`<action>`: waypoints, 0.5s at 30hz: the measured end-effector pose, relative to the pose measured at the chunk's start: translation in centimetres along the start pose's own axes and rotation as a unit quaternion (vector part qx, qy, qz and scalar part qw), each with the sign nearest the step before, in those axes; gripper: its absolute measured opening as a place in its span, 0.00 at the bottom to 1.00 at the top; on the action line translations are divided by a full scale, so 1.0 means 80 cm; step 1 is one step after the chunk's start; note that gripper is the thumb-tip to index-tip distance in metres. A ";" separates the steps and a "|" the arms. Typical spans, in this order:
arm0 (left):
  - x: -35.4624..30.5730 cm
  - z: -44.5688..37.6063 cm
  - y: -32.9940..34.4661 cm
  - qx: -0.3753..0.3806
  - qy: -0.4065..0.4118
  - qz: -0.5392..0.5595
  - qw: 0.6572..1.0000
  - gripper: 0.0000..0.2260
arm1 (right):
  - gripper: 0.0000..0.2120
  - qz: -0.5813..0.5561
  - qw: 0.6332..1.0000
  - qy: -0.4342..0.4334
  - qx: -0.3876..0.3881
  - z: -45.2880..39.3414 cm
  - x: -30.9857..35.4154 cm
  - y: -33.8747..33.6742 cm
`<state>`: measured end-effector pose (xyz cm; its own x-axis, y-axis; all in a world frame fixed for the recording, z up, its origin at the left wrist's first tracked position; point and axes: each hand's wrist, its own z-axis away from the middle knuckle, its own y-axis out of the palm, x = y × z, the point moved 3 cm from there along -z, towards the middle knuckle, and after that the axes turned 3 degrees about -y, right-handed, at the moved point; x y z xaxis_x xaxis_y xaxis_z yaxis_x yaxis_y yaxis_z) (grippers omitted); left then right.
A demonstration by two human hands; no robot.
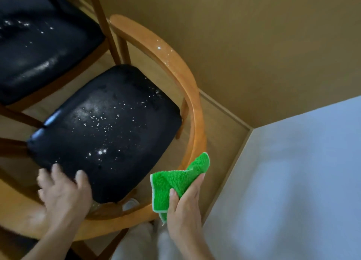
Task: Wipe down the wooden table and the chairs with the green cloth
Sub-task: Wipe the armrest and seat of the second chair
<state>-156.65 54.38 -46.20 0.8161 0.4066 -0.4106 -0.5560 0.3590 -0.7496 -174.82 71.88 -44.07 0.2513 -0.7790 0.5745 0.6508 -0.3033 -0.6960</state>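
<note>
Two hands, left hand (62,193) spread on black seat (105,127), right hand (183,203) pinching green cloth (173,181)

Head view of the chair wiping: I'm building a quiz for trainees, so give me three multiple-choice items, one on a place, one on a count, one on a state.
1. Where is the green cloth?
A. in the right hand
B. on the seat
C. on the floor

2. How many black seats show?
A. one
B. two
C. four

3. What state is the near seat in?
A. speckled with white droplets
B. covered by a cushion
C. torn open

Answers: 1 A, the fingers pinch it; 2 B, near seat plus far seat; 3 A, white specks dot it.
</note>
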 end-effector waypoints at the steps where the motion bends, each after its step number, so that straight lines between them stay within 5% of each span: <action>1: -0.025 0.020 0.010 -0.005 0.027 0.002 1.000 0.27 | 0.40 0.003 1.000 0.018 -0.014 -0.010 0.003 -0.005; 7: -0.114 0.107 0.109 0.145 0.120 0.100 0.977 0.24 | 0.35 0.070 0.995 0.054 -0.037 -0.098 0.015 -0.041; 11: -0.167 0.132 0.142 0.210 0.136 0.120 0.961 0.13 | 0.23 0.121 0.989 0.069 0.038 -0.176 0.021 -0.059; 15: -0.221 0.119 0.160 0.217 0.097 0.211 0.948 0.14 | 0.20 0.112 0.987 0.041 0.111 -0.247 0.033 -0.072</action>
<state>-179.68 59.79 -43.59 0.4962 0.4446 -0.7457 -0.8183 0.5266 -0.2305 -192.08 60.75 -47.06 0.3543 -0.8574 0.3733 0.7289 0.0032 -0.6846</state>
